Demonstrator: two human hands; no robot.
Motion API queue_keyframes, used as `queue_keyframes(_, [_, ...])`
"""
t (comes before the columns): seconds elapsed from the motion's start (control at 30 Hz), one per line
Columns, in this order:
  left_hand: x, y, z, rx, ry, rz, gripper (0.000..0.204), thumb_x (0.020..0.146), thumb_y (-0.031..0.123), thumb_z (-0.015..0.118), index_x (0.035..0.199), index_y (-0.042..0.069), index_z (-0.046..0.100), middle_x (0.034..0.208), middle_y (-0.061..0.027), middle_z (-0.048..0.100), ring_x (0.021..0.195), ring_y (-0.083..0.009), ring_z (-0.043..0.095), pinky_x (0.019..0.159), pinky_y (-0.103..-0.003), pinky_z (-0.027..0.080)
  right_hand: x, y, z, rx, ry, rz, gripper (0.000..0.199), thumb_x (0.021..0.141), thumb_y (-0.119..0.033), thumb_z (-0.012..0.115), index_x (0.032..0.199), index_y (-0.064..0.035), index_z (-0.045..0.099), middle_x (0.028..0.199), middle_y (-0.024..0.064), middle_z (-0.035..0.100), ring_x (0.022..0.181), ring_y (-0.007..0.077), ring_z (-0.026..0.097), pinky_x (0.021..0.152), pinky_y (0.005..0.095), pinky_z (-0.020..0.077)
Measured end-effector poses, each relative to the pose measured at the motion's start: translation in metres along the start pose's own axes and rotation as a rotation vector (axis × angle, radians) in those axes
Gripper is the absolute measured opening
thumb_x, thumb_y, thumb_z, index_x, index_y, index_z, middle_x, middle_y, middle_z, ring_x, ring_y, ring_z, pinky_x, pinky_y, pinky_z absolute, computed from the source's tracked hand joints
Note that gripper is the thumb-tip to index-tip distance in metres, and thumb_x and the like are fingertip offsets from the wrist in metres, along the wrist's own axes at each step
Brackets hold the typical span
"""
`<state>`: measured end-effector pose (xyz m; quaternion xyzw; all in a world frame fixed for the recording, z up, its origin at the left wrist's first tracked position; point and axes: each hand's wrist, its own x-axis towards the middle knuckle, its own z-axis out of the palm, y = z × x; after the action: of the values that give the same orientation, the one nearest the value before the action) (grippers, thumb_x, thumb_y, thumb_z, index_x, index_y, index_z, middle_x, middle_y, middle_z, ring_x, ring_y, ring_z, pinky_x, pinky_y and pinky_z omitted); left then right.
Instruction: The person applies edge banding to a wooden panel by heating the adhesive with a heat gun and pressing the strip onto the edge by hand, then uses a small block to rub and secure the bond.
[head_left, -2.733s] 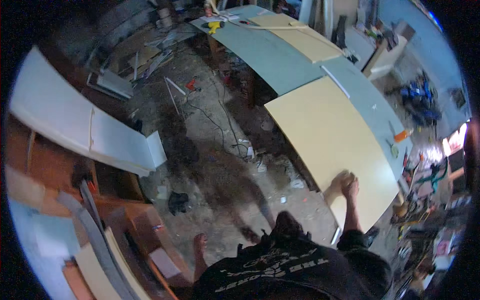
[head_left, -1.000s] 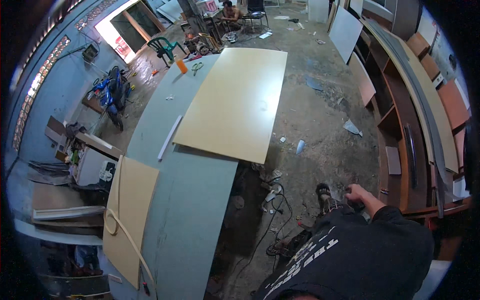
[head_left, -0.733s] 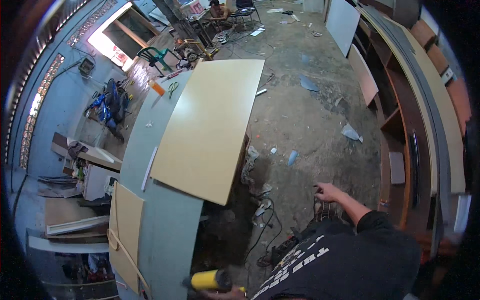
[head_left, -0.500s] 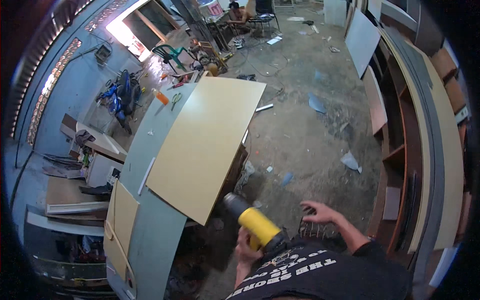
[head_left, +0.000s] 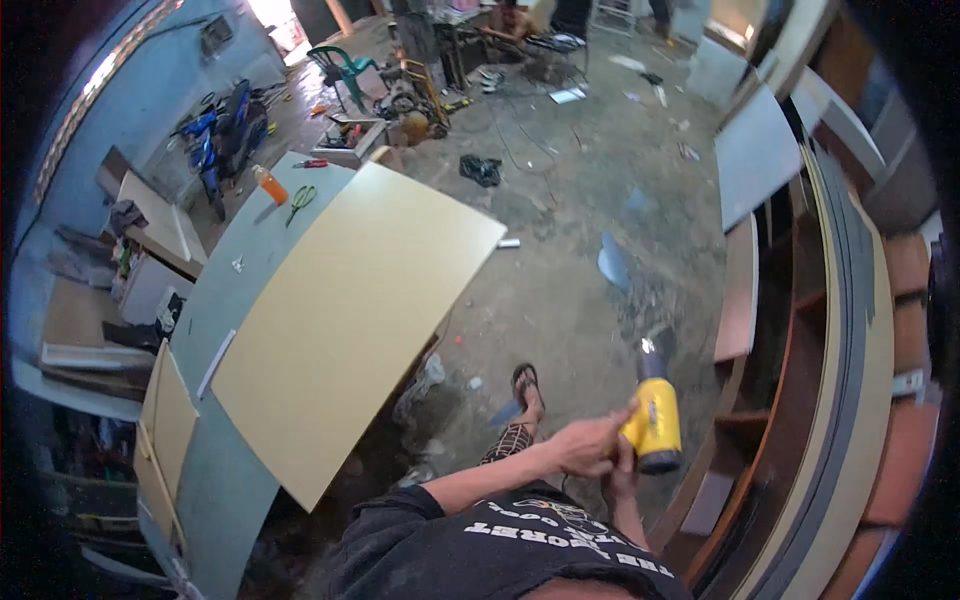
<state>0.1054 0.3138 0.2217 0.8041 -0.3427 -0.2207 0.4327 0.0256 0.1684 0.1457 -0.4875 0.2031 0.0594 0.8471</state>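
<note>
A yellow heat gun (head_left: 660,425) with a dark rear end and a metal nozzle is held out over the floor to my right, nozzle away from me. My left hand (head_left: 588,446) reaches across my body and is closed at its grip, the forefinger along it. Just below, my right hand (head_left: 622,480) is closed on the same grip; its fingers are partly hidden. To the left, apart from both hands, a large cream board (head_left: 360,320) lies on a grey-green tabletop (head_left: 225,290), one corner jutting past the edge.
On the tabletop are green-handled scissors (head_left: 301,202), an orange bottle (head_left: 270,185) and a white strip (head_left: 216,364). A brown open shelf unit (head_left: 775,420) with long boards (head_left: 850,300) runs along my right. Scraps lie on the floor; a person (head_left: 508,22) sits far back.
The heat gun has swung from beside the board to my right side, carried by my left hand. My right hand, spread before, now closes on its grip. The view has shifted.
</note>
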Motion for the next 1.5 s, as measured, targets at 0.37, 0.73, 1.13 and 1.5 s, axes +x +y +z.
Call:
queue_keyframes(0.37, [0.088,-0.160,-0.222,-0.341,0.268,-0.294,0.086,0.080,0.033,0.072,0.148,0.003,0.029,0.138,-0.0222,0.048,0.117,-0.0336,0.056,0.099,-0.041,0.046,0.277,-0.168,0.055,0.048,0.238,-0.222,0.053,0.082,-0.017,0.049,0.134,-0.0106,0.042,0.118,0.0077,0.057,0.090,0.0180,0.057,0.079,0.0339,0.0502])
queue_keyframes(0.73, [0.218,-0.249,-0.324,-0.745,1.201,-0.570,0.061,0.088,0.022,0.068,0.139,0.000,0.044,0.120,-0.0148,0.063,0.095,-0.0203,0.065,0.084,-0.031,0.052,0.650,-0.257,0.179,-0.009,-0.143,0.046,0.055,0.079,-0.016,0.051,0.133,-0.0092,0.047,0.111,0.0087,0.059,0.083,0.0187,0.057,0.073,0.0353,0.0500])
queue_keyframes(1.13, [0.261,-0.265,-0.322,-0.770,2.043,-0.722,0.044,0.097,0.025,0.054,0.134,0.001,0.050,0.108,-0.0113,0.066,0.088,-0.0164,0.065,0.074,-0.027,0.052,0.897,-0.331,0.441,-0.284,-0.834,0.073,0.059,0.079,-0.020,0.055,0.133,0.0011,0.046,0.108,0.0138,0.059,0.082,0.0190,0.059,0.073,0.0332,0.0513])
queue_keyframes(1.5, [0.242,-0.349,-0.414,-0.745,2.340,-0.933,0.026,0.094,0.026,0.060,0.092,0.001,0.069,0.078,-0.0016,0.066,0.069,-0.0089,0.059,0.063,-0.025,0.046,0.899,-0.189,0.570,-0.623,-1.244,0.184,0.042,0.086,-0.015,0.054,0.124,0.0012,0.053,0.105,0.0137,0.064,0.083,0.0208,0.063,0.074,0.0338,0.0530])
